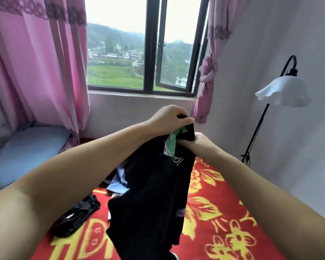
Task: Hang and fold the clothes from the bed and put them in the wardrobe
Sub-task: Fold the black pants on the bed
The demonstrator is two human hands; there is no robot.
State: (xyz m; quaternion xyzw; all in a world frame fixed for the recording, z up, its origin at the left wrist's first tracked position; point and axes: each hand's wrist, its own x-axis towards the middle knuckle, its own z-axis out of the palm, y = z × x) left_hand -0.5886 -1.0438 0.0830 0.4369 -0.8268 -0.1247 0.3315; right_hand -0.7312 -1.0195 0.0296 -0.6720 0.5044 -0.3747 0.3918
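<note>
the black garment (pixel 152 199) hangs in the air over the bed (pixel 214 212), held up at its top end by both hands, and its long axis runs almost straight down from the hands toward the near edge of the view. the left hand (pixel 169 119) is the higher and farther one; its fingers are curled and pinch the top edge of the cloth. the right hand (pixel 197 143) is just below it and a little to the right, and it grips the cloth beside a green part (pixel 174 137) at what looks like the neck. the two hands are very close together, so the garment falls as a narrow bunch and is not spread. i judge that the next move needs the hands to go apart along the top edge to open it. on the bed, to the left, lie another black piece (pixel 79 214) and a blue garment (pixel 118 181), well below the hands.
</note>
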